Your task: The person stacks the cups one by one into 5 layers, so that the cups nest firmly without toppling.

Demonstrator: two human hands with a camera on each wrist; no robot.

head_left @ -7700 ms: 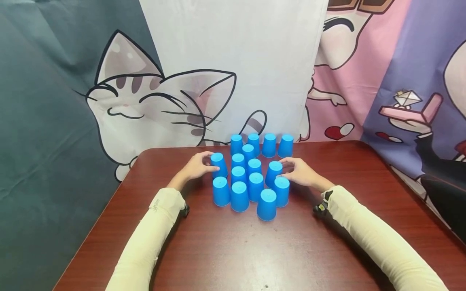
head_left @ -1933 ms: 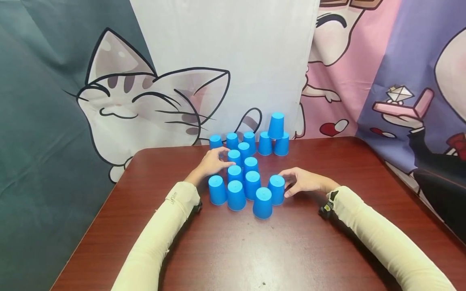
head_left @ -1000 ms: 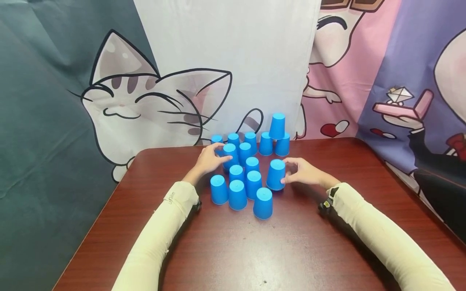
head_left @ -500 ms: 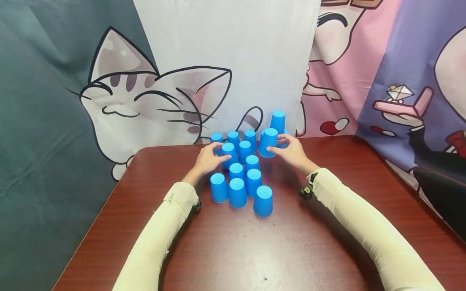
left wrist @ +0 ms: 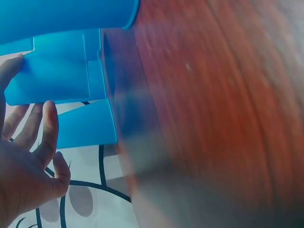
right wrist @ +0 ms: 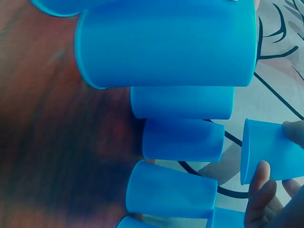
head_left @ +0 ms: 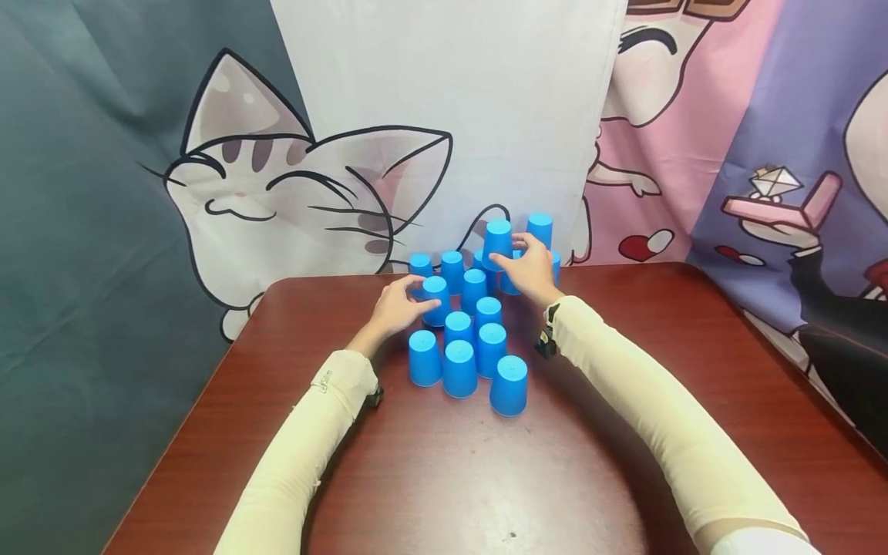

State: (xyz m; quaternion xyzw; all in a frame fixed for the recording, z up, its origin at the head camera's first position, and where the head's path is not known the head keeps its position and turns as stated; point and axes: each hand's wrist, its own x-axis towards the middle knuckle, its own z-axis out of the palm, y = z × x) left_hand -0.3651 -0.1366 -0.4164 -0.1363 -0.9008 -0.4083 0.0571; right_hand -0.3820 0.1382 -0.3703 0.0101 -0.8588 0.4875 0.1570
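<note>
Head view: table (head_left: 416,493) carries a back row (head_left: 452,274) of upturned blue cups, beyond the left hand (head_left: 395,308) and right hand (head_left: 530,270). Left thumb and fingers pinch a low cup (head_left: 435,299); the right hand grips a raised cup (head_left: 497,240) above the row. Hazards, as judged: off-centre release could tip the raised cup or spread those beneath; a knuckle brush could topple the upper cup (head_left: 539,229) beside the right hand.
</note>
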